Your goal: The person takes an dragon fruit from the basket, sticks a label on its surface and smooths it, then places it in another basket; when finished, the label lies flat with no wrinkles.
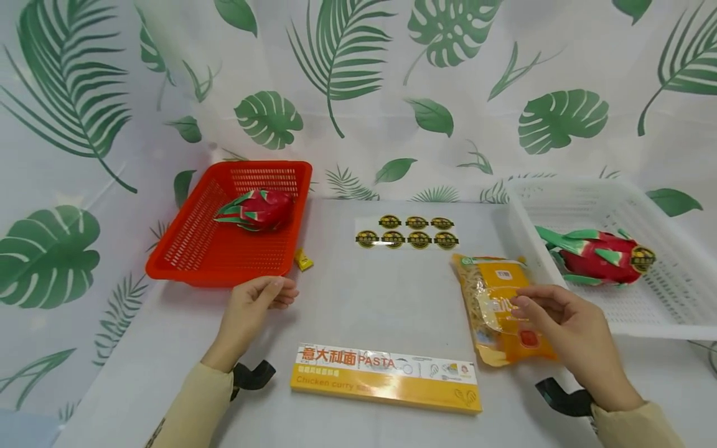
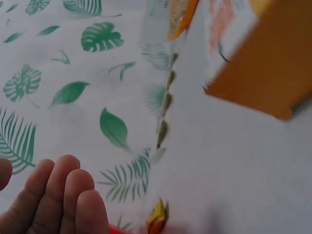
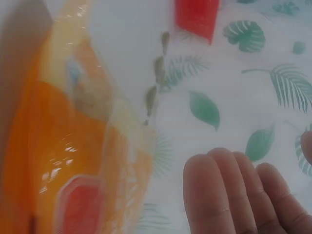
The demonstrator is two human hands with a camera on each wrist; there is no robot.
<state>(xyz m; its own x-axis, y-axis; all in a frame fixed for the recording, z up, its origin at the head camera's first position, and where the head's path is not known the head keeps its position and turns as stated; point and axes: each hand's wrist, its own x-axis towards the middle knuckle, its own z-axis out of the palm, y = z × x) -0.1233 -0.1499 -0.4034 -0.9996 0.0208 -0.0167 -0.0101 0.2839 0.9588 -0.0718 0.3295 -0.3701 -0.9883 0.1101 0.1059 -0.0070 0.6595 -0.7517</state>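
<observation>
My left hand (image 1: 250,311) hovers by the front right corner of a red basket (image 1: 224,278), its fingers loosely bent and holding nothing. Inside that basket lies a dragon fruit (image 1: 263,208). Over an orange and yellow food packet (image 1: 504,274) is my right hand (image 1: 579,333), thumb apart from the fingers (image 3: 207,195). Nothing shows between them in the right wrist view. A second dragon fruit (image 1: 596,256), bearing a round black and gold sticker (image 1: 642,259), lies in a white basket (image 1: 644,328). The long pasta box (image 1: 386,379) lies flat between my forearms.
A sheet of several black and gold stickers (image 1: 392,238) lies at the back middle of the white table (image 1: 381,292). Beside the red basket is a small yellow sachet (image 1: 303,260). A leaf-patterned cloth (image 1: 358,143) hangs behind the table.
</observation>
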